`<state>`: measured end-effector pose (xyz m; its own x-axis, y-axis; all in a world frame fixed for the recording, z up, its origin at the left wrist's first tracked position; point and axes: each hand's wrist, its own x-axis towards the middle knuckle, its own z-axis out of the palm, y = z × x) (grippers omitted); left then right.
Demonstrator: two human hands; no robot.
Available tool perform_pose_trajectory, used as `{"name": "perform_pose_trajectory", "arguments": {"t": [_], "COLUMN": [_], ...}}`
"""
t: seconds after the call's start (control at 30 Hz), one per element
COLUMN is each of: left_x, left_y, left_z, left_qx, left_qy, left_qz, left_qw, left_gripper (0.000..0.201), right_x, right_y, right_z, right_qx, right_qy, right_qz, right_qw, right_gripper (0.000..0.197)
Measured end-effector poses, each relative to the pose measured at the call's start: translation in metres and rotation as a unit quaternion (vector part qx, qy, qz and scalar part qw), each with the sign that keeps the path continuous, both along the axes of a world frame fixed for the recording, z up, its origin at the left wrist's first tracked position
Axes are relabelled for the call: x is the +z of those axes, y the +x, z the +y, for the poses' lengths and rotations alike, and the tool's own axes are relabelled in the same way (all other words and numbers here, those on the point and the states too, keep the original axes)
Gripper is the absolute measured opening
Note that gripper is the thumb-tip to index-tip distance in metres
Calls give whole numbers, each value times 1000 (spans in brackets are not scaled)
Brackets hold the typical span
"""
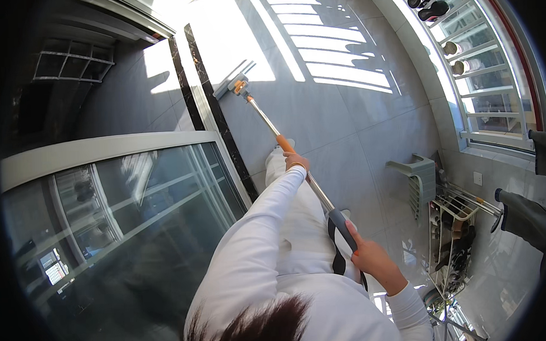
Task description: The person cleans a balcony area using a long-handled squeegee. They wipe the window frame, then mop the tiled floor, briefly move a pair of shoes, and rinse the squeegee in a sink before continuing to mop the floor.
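A sponge mop (264,115) with a metal pole slants across the view. Its wide grey and orange head (238,86) rests on the grey tiles beside the dark door threshold. My left hand (297,162) is wrapped round the pole just below the orange grip. Closer to my body, my right hand (373,258) is closed round the grey handle end (342,229), with the thumb lying along it. The palm sides of both hands are hidden.
A sliding glass door (130,205) stands at the left, with the threshold (223,115) along its edge. On the right are a grey-green plastic stool (422,176), a metal rack (439,243) and a barred window (492,81) with shoes on its bars. Sunlight stripes the floor ahead.
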<state>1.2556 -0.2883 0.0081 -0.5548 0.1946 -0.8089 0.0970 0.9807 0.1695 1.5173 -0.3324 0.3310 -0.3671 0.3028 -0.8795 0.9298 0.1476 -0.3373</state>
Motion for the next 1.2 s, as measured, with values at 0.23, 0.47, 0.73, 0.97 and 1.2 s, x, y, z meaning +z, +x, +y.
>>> {"name": "perform_pose_trajectory", "arguments": {"t": [0.23, 0.47, 0.73, 0.97, 1.2], "left_x": [62, 131, 40, 55, 42], "left_y": [401, 631, 477, 330, 435], "left_z": [-177, -296, -301, -398, -542], "left_qx": [82, 132, 598, 548, 614], "left_qy": [-160, -250, 70, 276, 177], "left_qz": [-349, -536, -299, -251, -268], "left_qw": [920, 795, 741, 749, 721], "left_gripper": [42, 35, 15, 30, 29], "right_x": [110, 325, 114, -78, -90], "right_y": [394, 509, 486, 188, 192], "right_z": [-171, -272, -317, -271, -341], "right_qx": [-11, -129, -117, -70, -7], "right_qy": [18, -6, 70, 27, 33], "right_qz": [-199, -334, -115, 37, 20], "right_qw": [980, 934, 984, 996, 999], "right_gripper": [86, 56, 78, 67, 57]}}
